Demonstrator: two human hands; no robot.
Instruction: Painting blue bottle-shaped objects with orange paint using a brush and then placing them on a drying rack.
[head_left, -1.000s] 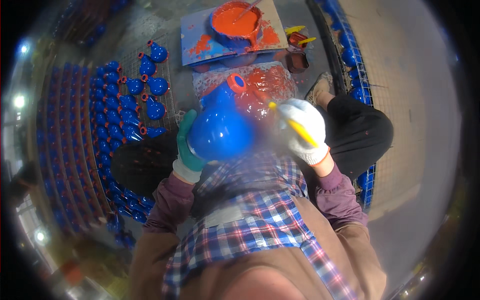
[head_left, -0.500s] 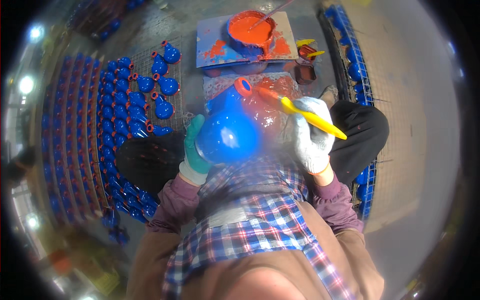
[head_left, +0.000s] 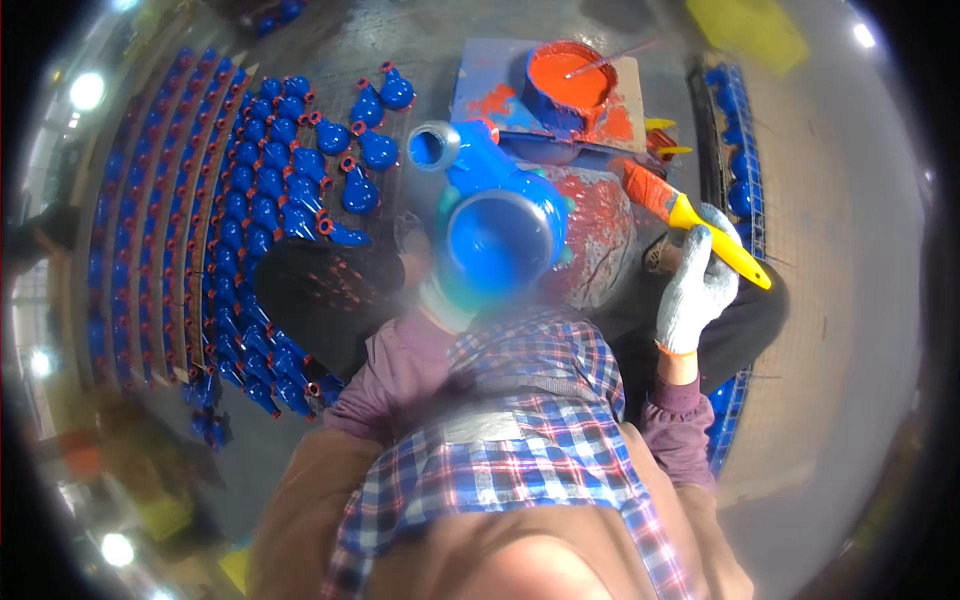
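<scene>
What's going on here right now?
A person holds up a blue cast part with the left hand, which is mostly hidden behind it. The gloved right hand grips a yellow-handled brush tipped with orange paint. An orange paint tub sits ahead; rows of blue parts lie to the left.

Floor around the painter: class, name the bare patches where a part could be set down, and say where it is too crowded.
Bare grey floor lies right of the blue rack, and more beyond the rows of blue parts. Crowded: those rows on the left, and the board with the orange paint tub. The right hand holds a brush; the left hand holds a blue casting.
</scene>
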